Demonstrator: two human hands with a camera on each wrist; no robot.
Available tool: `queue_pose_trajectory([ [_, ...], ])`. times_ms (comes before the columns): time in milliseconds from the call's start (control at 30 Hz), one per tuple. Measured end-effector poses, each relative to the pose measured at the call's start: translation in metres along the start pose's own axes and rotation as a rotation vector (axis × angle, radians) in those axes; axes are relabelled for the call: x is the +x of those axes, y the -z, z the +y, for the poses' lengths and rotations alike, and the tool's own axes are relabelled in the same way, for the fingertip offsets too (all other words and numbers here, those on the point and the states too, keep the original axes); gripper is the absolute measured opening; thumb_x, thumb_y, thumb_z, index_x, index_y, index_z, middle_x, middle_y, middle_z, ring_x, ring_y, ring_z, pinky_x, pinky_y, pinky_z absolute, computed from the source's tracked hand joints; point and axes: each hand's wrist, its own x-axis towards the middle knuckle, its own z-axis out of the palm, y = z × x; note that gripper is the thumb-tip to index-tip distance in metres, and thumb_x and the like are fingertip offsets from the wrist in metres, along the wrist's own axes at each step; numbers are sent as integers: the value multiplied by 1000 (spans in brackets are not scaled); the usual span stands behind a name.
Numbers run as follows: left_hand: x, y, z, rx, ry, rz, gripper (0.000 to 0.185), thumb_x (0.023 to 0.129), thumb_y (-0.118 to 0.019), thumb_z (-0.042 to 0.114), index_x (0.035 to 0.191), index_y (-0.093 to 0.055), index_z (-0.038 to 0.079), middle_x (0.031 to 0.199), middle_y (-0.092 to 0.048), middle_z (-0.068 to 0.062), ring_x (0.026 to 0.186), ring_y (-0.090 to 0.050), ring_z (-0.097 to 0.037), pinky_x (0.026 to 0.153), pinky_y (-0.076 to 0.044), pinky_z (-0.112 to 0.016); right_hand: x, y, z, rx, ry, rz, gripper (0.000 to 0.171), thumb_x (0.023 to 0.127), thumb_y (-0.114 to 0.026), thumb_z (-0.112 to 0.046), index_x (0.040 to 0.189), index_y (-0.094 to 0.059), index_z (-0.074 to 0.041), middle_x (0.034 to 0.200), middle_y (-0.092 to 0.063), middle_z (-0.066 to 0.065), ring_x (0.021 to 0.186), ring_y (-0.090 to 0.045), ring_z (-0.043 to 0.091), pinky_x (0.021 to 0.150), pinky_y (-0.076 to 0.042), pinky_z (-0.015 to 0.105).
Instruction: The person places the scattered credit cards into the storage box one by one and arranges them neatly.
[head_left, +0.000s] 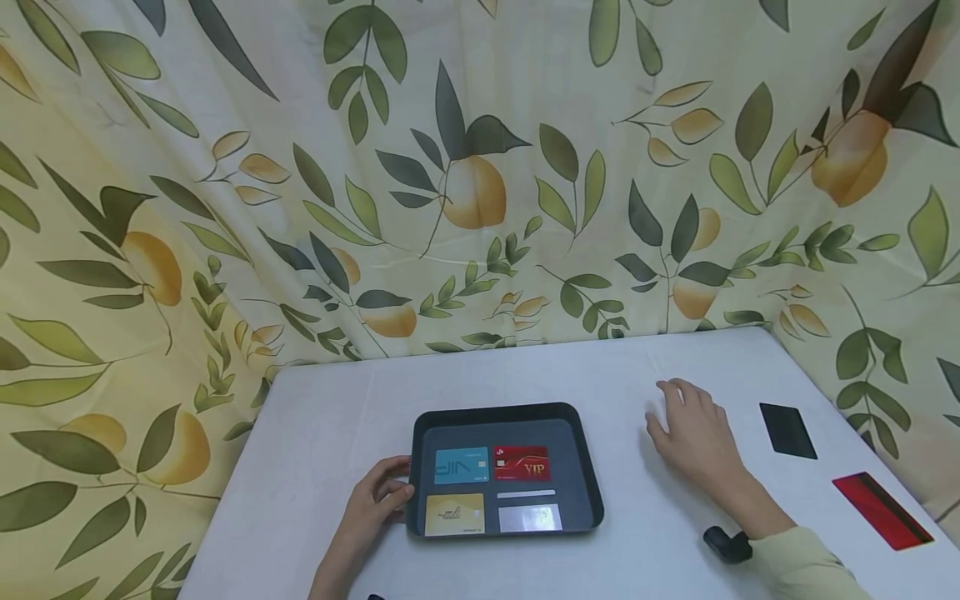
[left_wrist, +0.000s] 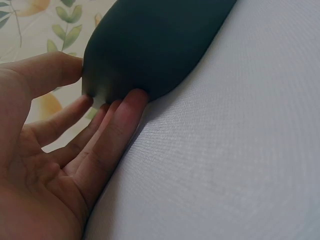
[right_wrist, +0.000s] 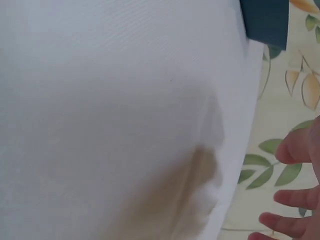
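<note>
The dark tray [head_left: 507, 414] serves as landmark. At its near left corner the left hand [head_left: 375, 500] steadies it, thumb and fingers [left_wrist: 116, 120] lightly pinching the rim. Inside lie four cards: yellow card [head_left: 454, 513] and silver card [head_left: 529, 517] nearest, blue card [head_left: 461, 465] and red VIP card [head_left: 521, 463] behind. Right of the tray, the right hand [head_left: 693, 433] hovers above the white table [head_left: 330, 417], fingers spread and holding nothing. Further right lie a black card [head_left: 787, 430] and a red striped card [head_left: 882, 509]. Judging by this, card-gathering is midway; the next move calls for reaching rightward to the black card.
</note>
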Motion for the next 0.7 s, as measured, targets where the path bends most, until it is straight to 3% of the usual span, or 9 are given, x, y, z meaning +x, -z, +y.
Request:
queue_pose_trajectory([
  [367,0,0,0,23,-8,-8,60,91,-79,27,144,-57,10,141,-61,-16,99,-66,-18,75,-64,-31,-12,-2,36,65,-156,-69,65,98,-62,-20,145,-39,20,147,-36,48,134,-35,67,109,-32,82],
  [700,-1,0,1,21,-6,-4,59,91,-79,26,143,-58,11,140,-62,-15,100,-66,-18,74,-64,-31,-23,3,61,86,-249,-19,61,100,-56,-16,141,-39,26,141,-37,52,128,-36,71,102,-33,86],
])
